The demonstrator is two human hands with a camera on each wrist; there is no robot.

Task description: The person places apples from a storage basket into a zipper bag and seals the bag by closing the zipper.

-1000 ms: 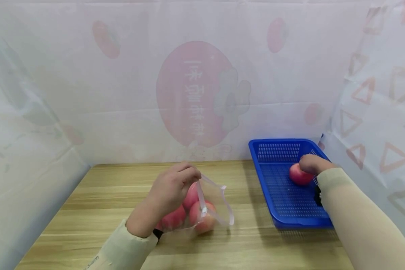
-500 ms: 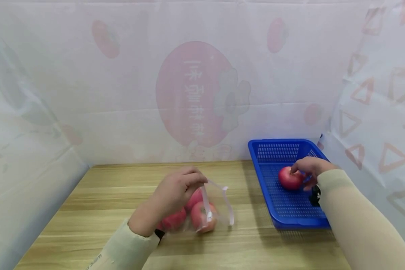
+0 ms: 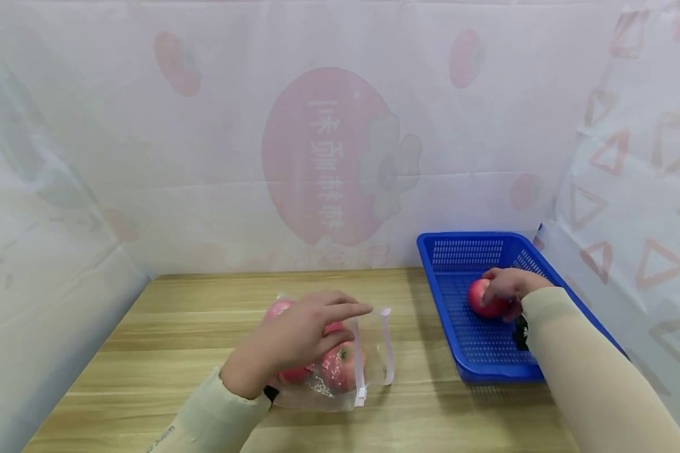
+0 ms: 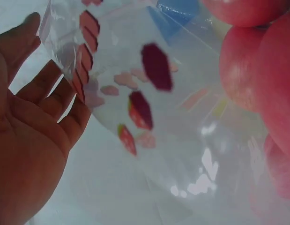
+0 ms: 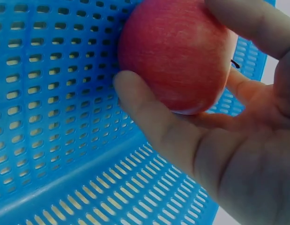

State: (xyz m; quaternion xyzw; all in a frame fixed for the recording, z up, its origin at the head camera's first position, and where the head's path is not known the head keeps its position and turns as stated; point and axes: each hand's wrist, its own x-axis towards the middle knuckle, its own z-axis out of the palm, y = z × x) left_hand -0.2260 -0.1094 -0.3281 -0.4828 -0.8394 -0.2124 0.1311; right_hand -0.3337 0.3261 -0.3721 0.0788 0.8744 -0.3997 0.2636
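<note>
A red apple (image 3: 478, 302) sits inside the blue plastic basket (image 3: 443, 327). My right hand (image 3: 512, 284) holds this apple, with fingers and thumb spread round its sides; the right wrist view shows the apple (image 5: 175, 56) between them. On the table lies a clear zip-top bag (image 3: 359, 362) holding several red apples (image 3: 339, 368). Over the bag my left hand (image 3: 303, 330) stretches its fingers toward the zip strip. In the left wrist view, the left hand's fingers (image 4: 81, 115) touch the edge of the bag's printed film (image 4: 159, 140), and part of the apples is hidden from the head view.
The wood-grain table (image 3: 204, 302) runs back to a pale printed sheet (image 3: 215, 157). Another such sheet (image 3: 646, 207) rises beside the basket on the right. A black wrist camera (image 3: 520, 333) shows below the right hand.
My left hand has loosened from the bag's raised mouth, and the bag has sunk flatter with its zip strip lower. The right hand has shifted the basket's apple slightly left, releasing and regripping it.
</note>
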